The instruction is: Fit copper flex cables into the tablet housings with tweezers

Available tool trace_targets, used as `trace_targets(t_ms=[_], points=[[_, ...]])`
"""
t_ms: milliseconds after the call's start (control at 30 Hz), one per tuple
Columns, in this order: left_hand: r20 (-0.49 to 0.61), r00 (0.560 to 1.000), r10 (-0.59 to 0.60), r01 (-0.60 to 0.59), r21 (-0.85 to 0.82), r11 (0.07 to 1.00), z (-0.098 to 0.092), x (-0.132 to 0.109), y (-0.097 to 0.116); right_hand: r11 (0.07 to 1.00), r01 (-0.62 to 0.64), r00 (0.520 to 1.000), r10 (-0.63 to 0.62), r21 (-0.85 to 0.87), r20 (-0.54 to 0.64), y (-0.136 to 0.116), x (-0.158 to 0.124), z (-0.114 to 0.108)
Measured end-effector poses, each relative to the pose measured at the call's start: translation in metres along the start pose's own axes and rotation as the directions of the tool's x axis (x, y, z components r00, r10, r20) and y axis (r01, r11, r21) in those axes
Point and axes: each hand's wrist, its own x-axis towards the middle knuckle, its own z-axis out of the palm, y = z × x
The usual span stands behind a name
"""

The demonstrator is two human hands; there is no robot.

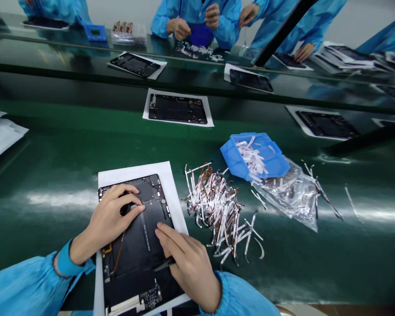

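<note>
In blue bin (279,164), white strips (252,157); left grip (109,213) half-curled over device (136,259), hold unclear; right grip (192,268) clasps dark tool (165,264).

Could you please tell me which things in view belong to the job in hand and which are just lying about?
In the job:
dark panel under the left hand and right hand
white sheet beneath
dark tool at the right hand

Apparently lying about, for now:
heaped strips
blue bin
plastic bag
another panel farther back
</note>
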Motion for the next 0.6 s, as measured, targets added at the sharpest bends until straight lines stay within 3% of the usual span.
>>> trace_targets(t_ms=[600], points=[[-0.043,0.999,0.018,-0.017,0.038,0.999,0.0014,0.0008,0.0019,1.0,-0.005,1.0,0.005,-0.012,0.009,-0.0005,-0.0004,0.0003]])
